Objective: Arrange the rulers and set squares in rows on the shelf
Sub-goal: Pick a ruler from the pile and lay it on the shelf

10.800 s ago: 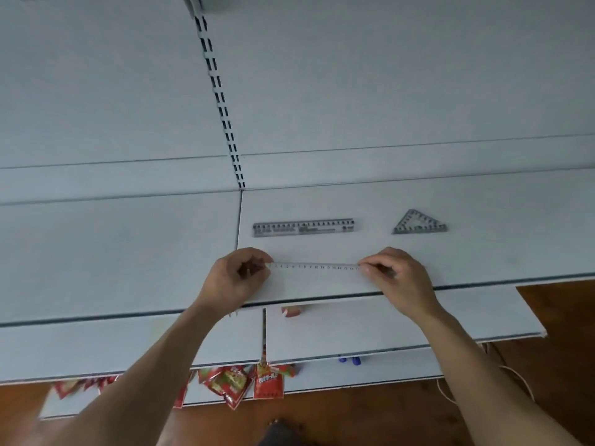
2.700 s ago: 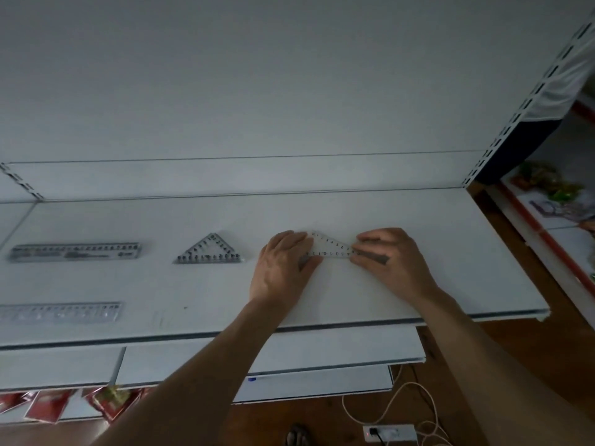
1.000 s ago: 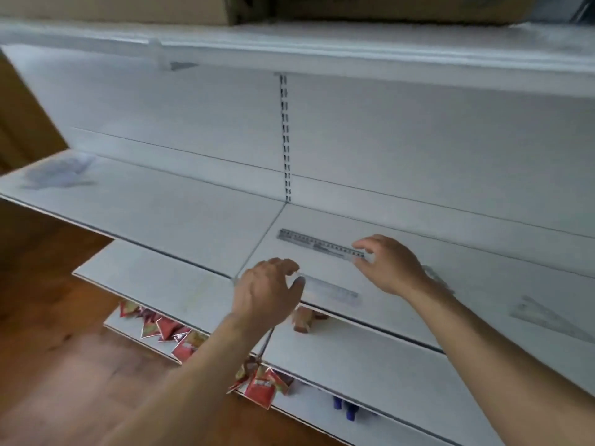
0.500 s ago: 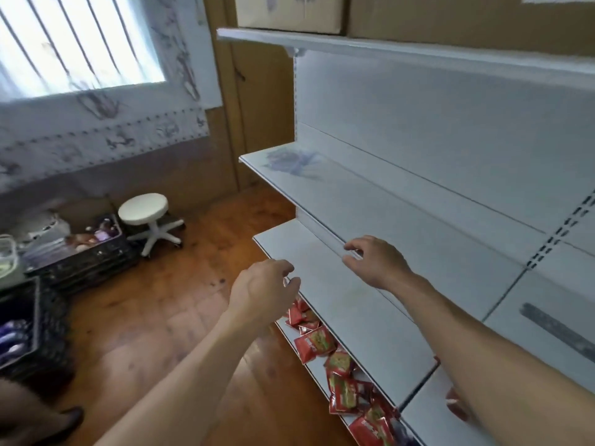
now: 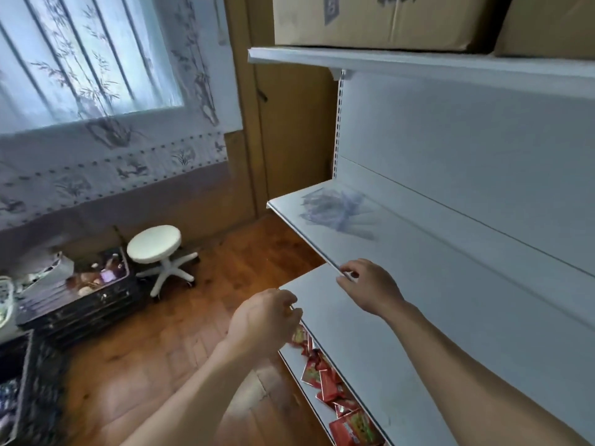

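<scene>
A loose heap of clear rulers and set squares [image 5: 338,211] lies at the far left end of the white shelf [image 5: 434,278]. My right hand [image 5: 368,287] hovers by the shelf's front edge, well short of the heap, fingers loosely curled and holding nothing. My left hand [image 5: 264,320] hangs lower and to the left, off the shelf over the floor, also loosely curled and holding nothing. The rulers and set squares laid out in rows are out of view to the right.
Red snack packets [image 5: 325,381] lie on a lower shelf. Cardboard boxes [image 5: 380,20] sit on the top shelf. On the wooden floor to the left stand a white stool [image 5: 155,245] and black crates [image 5: 80,297] under a curtained window.
My view has swung left from the arranged rulers to the shelf's left end, bringing the heap into sight. Both hands let go of the set square and travelled left, holding nothing.
</scene>
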`<state>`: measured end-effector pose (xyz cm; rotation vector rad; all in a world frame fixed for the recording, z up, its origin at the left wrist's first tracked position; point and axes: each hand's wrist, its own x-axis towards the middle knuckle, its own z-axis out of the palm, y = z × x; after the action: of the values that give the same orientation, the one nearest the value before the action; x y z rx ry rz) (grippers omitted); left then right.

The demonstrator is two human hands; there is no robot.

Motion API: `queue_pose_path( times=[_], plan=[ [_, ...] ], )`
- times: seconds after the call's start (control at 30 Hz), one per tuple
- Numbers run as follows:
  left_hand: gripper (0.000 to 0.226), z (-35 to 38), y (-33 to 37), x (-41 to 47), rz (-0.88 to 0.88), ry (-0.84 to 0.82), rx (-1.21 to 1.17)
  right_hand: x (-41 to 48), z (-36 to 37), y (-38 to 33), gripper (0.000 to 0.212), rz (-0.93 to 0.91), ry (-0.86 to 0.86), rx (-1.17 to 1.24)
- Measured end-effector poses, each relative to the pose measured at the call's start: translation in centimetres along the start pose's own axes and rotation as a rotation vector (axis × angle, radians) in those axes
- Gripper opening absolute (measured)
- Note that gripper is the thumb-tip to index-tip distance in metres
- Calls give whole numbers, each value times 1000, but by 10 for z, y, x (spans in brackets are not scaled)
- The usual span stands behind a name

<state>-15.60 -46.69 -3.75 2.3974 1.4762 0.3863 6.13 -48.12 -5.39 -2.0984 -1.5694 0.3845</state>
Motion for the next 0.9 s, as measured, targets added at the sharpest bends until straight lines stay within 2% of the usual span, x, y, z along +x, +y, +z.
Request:
queue_pose_path(
  times=[0.13, 0.3, 0.63, 0.77, 0.83, 0.9],
  plan=[
    [31, 1, -12, 76, 74, 2, -21, 61, 4, 3, 33, 78, 21, 9],
    [32, 10, -8, 152, 211, -76, -42, 104, 3, 12, 35, 208, 20, 2],
    [34, 36, -16, 307, 495, -250, -193, 178, 25, 2, 41, 399, 250, -92],
    [41, 44, -22, 354, 609, -267, -185, 208, 48, -10, 54, 455, 147, -298],
    [42, 50, -25, 372, 653, -320, -197, 215, 58, -11, 47, 511, 120, -388],
    [42, 56, -26, 383, 691, -364, -210, 215, 66, -12, 38, 504, 223, -406]
  ],
)
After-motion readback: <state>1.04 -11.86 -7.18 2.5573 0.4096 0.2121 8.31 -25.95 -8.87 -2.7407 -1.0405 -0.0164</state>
